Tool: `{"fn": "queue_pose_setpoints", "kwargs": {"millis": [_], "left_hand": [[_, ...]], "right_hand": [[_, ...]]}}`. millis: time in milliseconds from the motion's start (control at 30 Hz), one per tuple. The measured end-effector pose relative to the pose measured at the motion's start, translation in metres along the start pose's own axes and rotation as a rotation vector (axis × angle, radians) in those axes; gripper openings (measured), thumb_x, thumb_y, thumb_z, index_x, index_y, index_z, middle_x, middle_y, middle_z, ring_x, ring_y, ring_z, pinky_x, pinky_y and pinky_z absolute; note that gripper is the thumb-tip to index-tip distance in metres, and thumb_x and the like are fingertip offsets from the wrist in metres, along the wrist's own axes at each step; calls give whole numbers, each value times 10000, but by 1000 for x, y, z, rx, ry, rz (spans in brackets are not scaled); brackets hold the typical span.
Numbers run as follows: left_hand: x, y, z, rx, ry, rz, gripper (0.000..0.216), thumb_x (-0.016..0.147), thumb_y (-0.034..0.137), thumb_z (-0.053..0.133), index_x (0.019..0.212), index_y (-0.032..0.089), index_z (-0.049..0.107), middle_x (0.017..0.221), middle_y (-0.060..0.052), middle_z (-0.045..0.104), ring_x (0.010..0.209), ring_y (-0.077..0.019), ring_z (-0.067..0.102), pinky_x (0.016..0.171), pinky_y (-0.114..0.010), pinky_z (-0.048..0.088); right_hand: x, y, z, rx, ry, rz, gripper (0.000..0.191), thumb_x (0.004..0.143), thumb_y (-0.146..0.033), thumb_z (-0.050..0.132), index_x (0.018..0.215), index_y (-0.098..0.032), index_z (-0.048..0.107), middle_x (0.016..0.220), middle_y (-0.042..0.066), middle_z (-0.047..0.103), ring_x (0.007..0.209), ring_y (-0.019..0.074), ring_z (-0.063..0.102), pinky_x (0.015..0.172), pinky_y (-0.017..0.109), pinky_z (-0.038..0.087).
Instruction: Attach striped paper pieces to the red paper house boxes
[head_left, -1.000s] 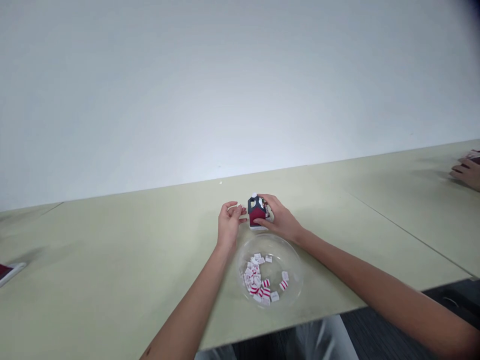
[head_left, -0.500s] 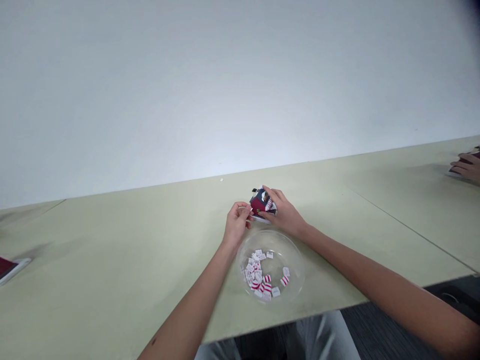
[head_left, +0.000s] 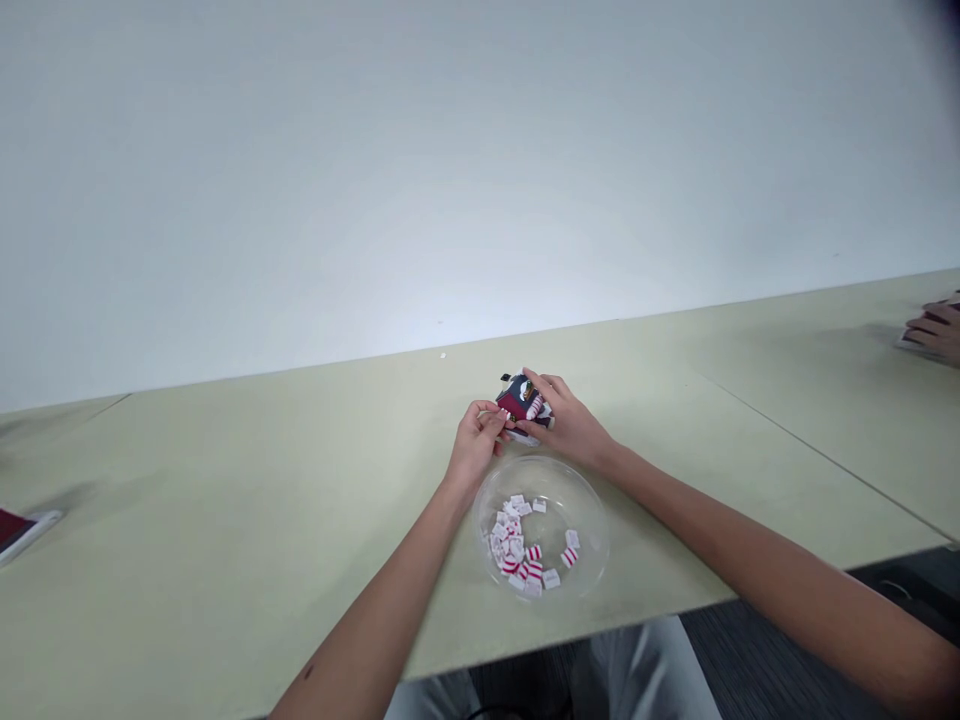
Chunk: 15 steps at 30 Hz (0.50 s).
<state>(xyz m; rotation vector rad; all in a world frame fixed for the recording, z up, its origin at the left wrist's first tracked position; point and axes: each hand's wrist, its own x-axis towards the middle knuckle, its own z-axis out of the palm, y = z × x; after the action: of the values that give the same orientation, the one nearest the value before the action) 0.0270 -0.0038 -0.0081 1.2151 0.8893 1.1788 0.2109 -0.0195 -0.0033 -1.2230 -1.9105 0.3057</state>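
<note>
A small toy house, dark red with a dark roof, is tilted back on the pale green table. My right hand is wrapped round its right side and holds it. My left hand pinches at its lower left edge, fingers pressed together; what sits between them is too small to make out. Just in front of both hands stands a clear glass bowl holding several small white and red-striped pieces.
Another person's hand rests on something flat at the far right of the table. A flat red and white object lies at the left edge. The wall rises behind the table; the table's front edge runs close below the bowl.
The house, upright a second ago, is now tilted back in my right hand. My left hand has moved in from beside it and pinches at its lower left edge.
</note>
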Motion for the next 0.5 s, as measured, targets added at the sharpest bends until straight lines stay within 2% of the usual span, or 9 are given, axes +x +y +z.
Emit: {"fn": "queue_pose_setpoints", "kwargs": {"millis": [200,500], "left_hand": [[0,-1,0,18,-46,17,438,701,493,773,882,203,499,730,-4,668,529,-91,507,443,-188,349],[-1,1,1,10,-38,25,487,680,519,786,889,210,474,711,11,667,512,-88,511,435,-186,343]], "right_hand": [[0,1,-1,-13,1,4,807,866,-379,670,1568,-333,274,1429,95,454,1246,289,560,1060,442,486],[1,2,-3,-16,-30,-12,799,879,-405,650,1573,-313,265,1435,103,448,1245,288,562,1087,444,467]]}}
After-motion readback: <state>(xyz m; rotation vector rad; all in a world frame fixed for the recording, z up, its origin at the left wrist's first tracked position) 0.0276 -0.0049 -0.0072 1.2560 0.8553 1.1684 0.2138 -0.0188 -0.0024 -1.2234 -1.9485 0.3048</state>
